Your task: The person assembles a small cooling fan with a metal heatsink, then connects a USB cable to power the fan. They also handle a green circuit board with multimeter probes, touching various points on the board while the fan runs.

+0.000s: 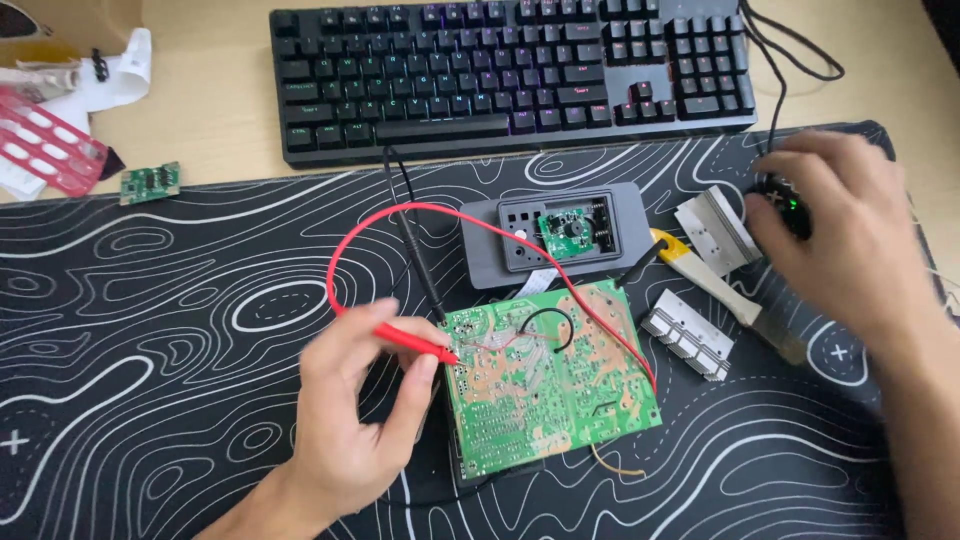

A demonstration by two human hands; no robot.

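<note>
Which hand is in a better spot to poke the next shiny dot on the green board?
Probably the left hand. It already holds the red probe with its tip on the green circuit board. The right hand is far off, resting on a black device by the metal heat sinks.

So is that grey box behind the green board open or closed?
Open. The grey box lies with a rectangular cut-out uncovered, and a small green circuit board shows inside it.

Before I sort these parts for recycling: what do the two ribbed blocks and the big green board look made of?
The ribbed blocks look like bare aluminium: silvery, matte, with parallel fins. The green board looks like fibreglass laminate with a glossy green coating, tan copper areas and shiny solder dots. The left hand holds a red probe against it.
</note>
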